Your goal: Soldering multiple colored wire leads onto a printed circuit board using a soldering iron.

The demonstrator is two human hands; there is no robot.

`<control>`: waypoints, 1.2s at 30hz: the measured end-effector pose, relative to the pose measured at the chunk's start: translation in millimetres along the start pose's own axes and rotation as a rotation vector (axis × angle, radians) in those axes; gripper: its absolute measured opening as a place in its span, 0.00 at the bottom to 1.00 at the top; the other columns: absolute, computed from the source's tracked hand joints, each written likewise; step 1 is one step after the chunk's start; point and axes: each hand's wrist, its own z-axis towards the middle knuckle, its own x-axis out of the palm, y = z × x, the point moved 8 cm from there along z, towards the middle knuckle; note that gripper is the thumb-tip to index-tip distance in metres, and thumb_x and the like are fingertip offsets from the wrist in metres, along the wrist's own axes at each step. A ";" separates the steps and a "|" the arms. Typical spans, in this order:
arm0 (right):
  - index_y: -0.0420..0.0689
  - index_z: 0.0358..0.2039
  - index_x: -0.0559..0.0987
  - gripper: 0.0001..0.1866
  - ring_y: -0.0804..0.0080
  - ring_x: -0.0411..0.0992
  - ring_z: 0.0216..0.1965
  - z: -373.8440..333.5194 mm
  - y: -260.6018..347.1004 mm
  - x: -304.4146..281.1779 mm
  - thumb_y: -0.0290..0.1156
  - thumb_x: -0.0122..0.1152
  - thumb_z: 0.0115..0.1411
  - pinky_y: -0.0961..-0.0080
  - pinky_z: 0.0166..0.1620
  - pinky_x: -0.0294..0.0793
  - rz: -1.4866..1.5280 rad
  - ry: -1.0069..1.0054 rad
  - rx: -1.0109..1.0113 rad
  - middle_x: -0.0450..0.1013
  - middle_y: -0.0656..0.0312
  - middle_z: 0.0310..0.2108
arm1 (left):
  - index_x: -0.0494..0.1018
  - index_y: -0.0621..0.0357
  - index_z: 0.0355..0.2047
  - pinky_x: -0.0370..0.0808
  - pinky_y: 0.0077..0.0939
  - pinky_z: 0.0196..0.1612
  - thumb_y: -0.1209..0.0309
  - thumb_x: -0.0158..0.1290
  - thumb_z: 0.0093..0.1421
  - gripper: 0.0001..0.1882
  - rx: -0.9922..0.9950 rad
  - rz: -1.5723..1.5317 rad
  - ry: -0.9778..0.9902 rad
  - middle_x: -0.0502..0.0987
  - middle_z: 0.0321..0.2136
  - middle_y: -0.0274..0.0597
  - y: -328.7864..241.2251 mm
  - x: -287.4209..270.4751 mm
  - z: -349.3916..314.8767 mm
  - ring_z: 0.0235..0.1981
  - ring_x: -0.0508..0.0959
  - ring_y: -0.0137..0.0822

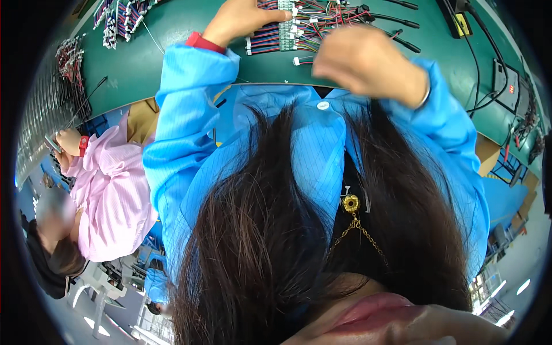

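A strip of small green circuit boards (286,35) lies on the green tabletop, with rows of coloured wires (267,44) on its left and white plugs with more wires (307,35) on its right. My left hand (238,20) reaches over the left wires, one digit stretched out with its tip on the strip; its other fingers are partly cut off by the upper edge. To the right of the strip, my right hand (365,63) hangs near the table's front edge, curled and smeared by motion. Whatever its fingers may hold is hidden. A white plug (297,61) lies beside it.
Black-ended cables (402,22) spread toward the right. Bundled wire harnesses (119,23) lie at the far left, and a black device (507,86) with cords sits at the right. A person in a pink coat (112,201) works at my left.
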 end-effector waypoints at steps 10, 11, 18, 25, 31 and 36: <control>0.46 0.26 0.79 0.06 0.66 0.72 0.22 -13.5 -5.7 32.0 0.32 0.61 0.58 0.74 0.26 0.73 -0.334 -0.298 0.312 0.73 0.64 0.28 | 0.71 0.60 0.20 0.64 0.20 0.21 0.65 0.64 0.53 0.15 -0.224 -0.310 0.625 0.67 0.15 0.31 21.0 32.6 14.0 0.16 0.64 0.26; 0.45 0.25 0.79 0.07 0.65 0.73 0.21 -10.3 -10.8 34.7 0.33 0.61 0.58 0.73 0.25 0.73 -0.345 -0.256 0.345 0.74 0.63 0.27 | 0.71 0.60 0.20 0.64 0.20 0.21 0.65 0.64 0.53 0.15 -0.218 -0.332 0.643 0.67 0.15 0.31 20.4 34.0 15.1 0.16 0.64 0.26; 0.43 0.25 0.81 0.10 0.58 0.75 0.21 10.1 -27.4 49.0 0.35 0.60 0.58 0.69 0.25 0.75 -0.397 -0.004 0.488 0.78 0.61 0.25 | 0.71 0.59 0.19 0.64 0.20 0.21 0.66 0.64 0.52 0.15 -0.219 -0.467 0.705 0.68 0.15 0.31 27.8 41.7 15.8 0.17 0.64 0.26; 0.44 0.25 0.81 0.09 0.55 0.75 0.22 15.4 -26.4 46.1 0.34 0.59 0.57 0.68 0.26 0.76 -0.452 0.097 0.455 0.79 0.61 0.26 | 0.71 0.60 0.20 0.65 0.20 0.21 0.66 0.65 0.52 0.15 -0.217 -0.467 0.635 0.68 0.16 0.32 34.6 46.3 16.5 0.17 0.65 0.26; 0.44 0.24 0.81 0.07 0.58 0.75 0.21 -0.2 -31.7 30.9 0.32 0.61 0.55 0.69 0.25 0.76 -0.455 0.121 0.451 0.79 0.60 0.26 | 0.71 0.60 0.22 0.67 0.19 0.23 0.67 0.65 0.52 0.14 -0.158 -0.510 0.556 0.70 0.17 0.33 32.9 42.4 14.4 0.18 0.66 0.26; 0.43 0.24 0.81 0.06 0.62 0.75 0.20 -2.3 -34.0 30.8 0.31 0.62 0.55 0.71 0.25 0.76 -0.317 0.004 0.442 0.78 0.61 0.25 | 0.72 0.60 0.25 0.67 0.17 0.23 0.68 0.65 0.53 0.13 -0.119 -0.575 0.489 0.70 0.19 0.33 36.0 42.9 14.2 0.19 0.67 0.25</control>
